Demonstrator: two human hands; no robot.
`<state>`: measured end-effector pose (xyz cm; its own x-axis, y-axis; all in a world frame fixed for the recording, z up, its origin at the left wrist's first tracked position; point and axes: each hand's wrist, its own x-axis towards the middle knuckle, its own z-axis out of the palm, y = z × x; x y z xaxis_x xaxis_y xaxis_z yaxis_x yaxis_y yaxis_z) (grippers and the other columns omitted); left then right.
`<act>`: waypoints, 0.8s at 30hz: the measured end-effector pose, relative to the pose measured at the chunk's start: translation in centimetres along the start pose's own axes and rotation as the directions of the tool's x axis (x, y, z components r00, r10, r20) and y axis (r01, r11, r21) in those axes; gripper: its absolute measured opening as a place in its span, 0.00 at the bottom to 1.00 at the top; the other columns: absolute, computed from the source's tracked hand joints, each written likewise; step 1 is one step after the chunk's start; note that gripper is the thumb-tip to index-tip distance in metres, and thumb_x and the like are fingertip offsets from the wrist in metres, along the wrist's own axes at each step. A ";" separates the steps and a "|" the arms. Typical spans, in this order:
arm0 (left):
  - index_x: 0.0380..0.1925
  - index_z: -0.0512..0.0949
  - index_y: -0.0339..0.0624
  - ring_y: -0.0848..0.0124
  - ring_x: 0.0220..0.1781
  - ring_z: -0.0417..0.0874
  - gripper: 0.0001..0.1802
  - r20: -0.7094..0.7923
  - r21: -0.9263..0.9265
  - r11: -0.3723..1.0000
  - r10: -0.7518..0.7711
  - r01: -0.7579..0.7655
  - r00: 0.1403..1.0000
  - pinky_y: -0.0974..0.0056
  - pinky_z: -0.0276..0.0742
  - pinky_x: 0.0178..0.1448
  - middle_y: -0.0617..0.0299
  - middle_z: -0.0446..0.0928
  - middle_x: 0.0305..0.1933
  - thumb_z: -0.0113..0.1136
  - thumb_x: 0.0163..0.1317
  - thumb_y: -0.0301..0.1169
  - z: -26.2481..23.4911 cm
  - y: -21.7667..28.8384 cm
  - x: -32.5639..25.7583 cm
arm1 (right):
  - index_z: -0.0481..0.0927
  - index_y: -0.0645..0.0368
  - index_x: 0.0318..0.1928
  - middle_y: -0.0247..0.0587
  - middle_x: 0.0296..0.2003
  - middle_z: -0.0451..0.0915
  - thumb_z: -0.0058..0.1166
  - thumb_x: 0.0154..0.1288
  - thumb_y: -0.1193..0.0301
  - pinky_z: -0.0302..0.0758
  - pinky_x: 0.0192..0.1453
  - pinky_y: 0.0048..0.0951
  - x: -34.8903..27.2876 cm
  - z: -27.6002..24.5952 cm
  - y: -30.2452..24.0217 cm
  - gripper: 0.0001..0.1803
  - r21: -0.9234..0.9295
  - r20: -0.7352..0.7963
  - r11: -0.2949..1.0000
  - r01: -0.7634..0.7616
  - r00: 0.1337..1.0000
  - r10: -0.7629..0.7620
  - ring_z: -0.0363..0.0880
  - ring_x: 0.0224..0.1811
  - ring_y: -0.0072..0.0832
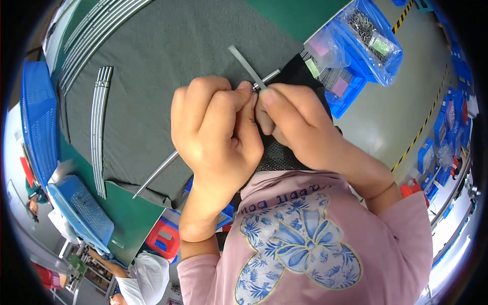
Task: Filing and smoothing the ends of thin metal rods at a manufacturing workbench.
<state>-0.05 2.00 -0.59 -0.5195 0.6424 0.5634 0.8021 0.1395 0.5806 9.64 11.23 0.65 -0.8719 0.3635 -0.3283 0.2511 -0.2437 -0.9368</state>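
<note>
My left hand (216,119) is closed around a thin silvery metal rod (155,175), which runs slanting from the lower left, behind the hand, to a tip just beyond my fingers. Thumb and forefinger pinch it near that far end. Close against it, my right hand (302,119) pinches a flat grey strip (244,62) between thumb and fingers. The strip crosses the rod at the fingertips and points up to the left. Where they meet, my fingers partly hide the contact. Dark mesh fabric (282,156) lies beneath my hands.
A grey cloth (152,66) covers much of the green table (277,15). Bundled metal rods (101,122) lie at left, with more long rods (96,38) behind. Blue bins (351,96) of small metal parts stand at right, blue baskets (84,208) at left. Another person (150,277) sits lower left.
</note>
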 end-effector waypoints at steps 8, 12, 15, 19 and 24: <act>0.18 0.73 0.39 0.65 0.23 0.66 0.09 0.014 0.025 0.999 0.028 -0.028 1.000 0.65 0.61 0.25 0.61 0.69 0.24 0.62 0.37 0.17 0.1 0.0 0.0 | 0.67 0.64 0.21 0.37 0.15 0.68 0.35 0.68 0.70 0.64 0.25 0.28 0.3 -0.6 -0.7 0.18 0.094 0.045 0.991 -0.096 0.995 0.092 0.64 0.18 0.22; 0.18 0.73 0.39 0.65 0.23 0.66 0.09 0.015 0.021 1.000 -0.004 0.004 1.000 0.65 0.62 0.25 0.61 0.69 0.24 0.62 0.38 0.17 0.0 0.1 0.1 | 0.66 0.60 0.23 0.26 0.12 0.58 0.30 0.71 0.66 0.48 0.17 0.19 -2.9 -1.0 1.2 0.19 -0.002 0.094 0.997 -0.081 0.992 0.081 0.52 0.13 0.11; 0.18 0.73 0.39 0.65 0.23 0.66 0.09 0.019 0.048 0.999 0.020 -0.021 1.000 0.65 0.62 0.25 0.61 0.70 0.24 0.62 0.38 0.17 -0.2 0.0 -0.3 | 0.66 0.60 0.23 0.27 0.13 0.59 0.31 0.70 0.65 0.48 0.18 0.18 -2.5 -0.7 0.8 0.20 -0.027 0.085 0.999 -0.047 0.995 0.049 0.52 0.14 0.11; 0.18 0.73 0.39 0.65 0.23 0.66 0.09 0.015 0.006 1.000 -0.007 0.007 1.000 0.65 0.62 0.25 0.61 0.69 0.23 0.62 0.37 0.17 0.0 0.0 0.1 | 0.66 0.59 0.23 0.26 0.14 0.58 0.33 0.70 0.65 0.48 0.18 0.19 -0.9 0.0 1.2 0.18 0.035 -0.004 0.999 0.015 1.000 -0.015 0.50 0.14 0.12; 0.18 0.73 0.39 0.65 0.23 0.66 0.09 0.033 0.034 0.999 -0.002 0.001 0.999 0.65 0.61 0.25 0.61 0.70 0.24 0.62 0.38 0.17 -0.2 0.0 -0.1 | 0.66 0.59 0.22 0.26 0.12 0.57 0.31 0.70 0.66 0.48 0.18 0.19 -1.9 -0.9 0.7 0.19 -0.023 0.070 0.999 -0.024 0.997 0.026 0.52 0.14 0.12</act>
<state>-0.03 1.78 -0.55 -0.5110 0.6668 0.5424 0.8113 0.1655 0.5608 11.87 11.21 0.55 -0.8924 0.2933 -0.3431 0.2819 -0.2313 -0.9311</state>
